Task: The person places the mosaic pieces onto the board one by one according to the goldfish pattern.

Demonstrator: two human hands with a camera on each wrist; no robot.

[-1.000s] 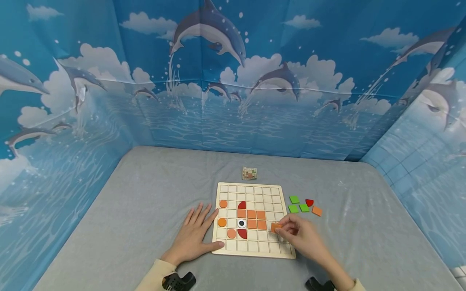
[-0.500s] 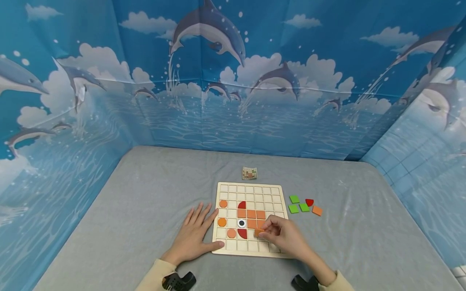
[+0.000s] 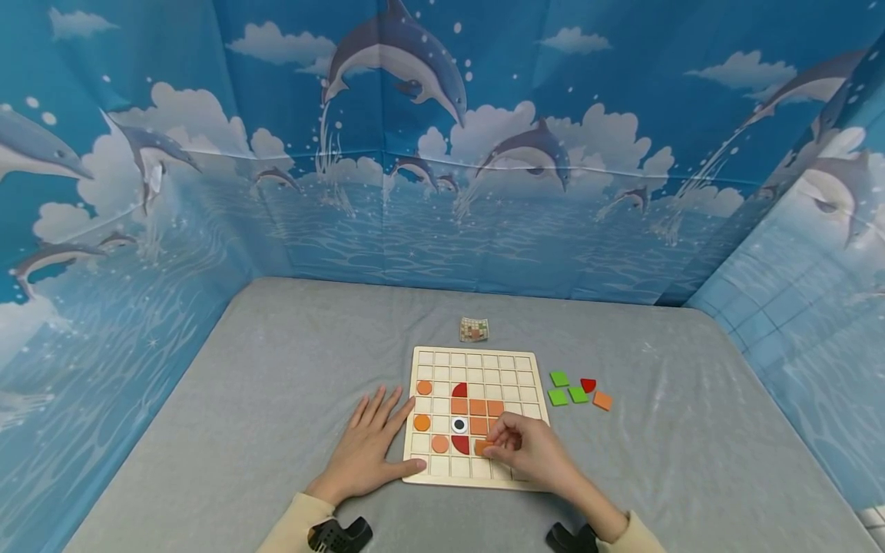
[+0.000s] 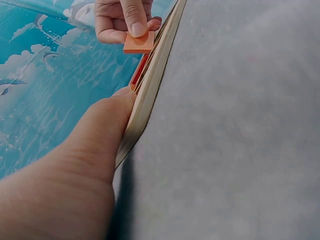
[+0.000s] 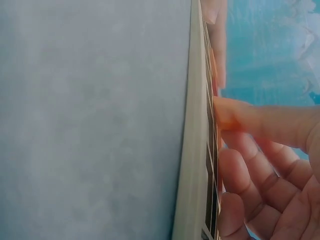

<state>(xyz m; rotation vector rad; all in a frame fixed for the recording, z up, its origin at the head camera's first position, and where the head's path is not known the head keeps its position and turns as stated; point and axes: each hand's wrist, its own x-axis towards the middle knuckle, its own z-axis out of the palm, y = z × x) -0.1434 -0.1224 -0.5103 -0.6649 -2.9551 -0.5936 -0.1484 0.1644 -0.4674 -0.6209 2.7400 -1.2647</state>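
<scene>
My right hand (image 3: 528, 452) pinches an orange square tile (image 3: 482, 447) between thumb and fingers, just over a cell of the wooden grid board (image 3: 484, 482). In the left wrist view that orange tile appears tilted above the board's edge. My left hand (image 3: 366, 449) lies spread at the board's left side, its thumb resting on the near-left corner. Set in the board are several orange squares (image 3: 477, 407), orange discs (image 3: 422, 422), a white eye piece (image 3: 459, 425) and two dark red quarter-round pieces (image 3: 459, 445). My right fingers hide some cells.
Right of the board lie several green square tiles (image 3: 558, 397), a red rounded piece (image 3: 588, 385) and a loose orange square (image 3: 602, 401). A small patterned card (image 3: 473, 329) lies beyond the board on the grey cloth (image 3: 311, 346). A dolphin-print curtain surrounds the table.
My right hand has carried the orange tile leftward across the board, from its right part to the cell beside the lower red piece. The left hand has stayed put.
</scene>
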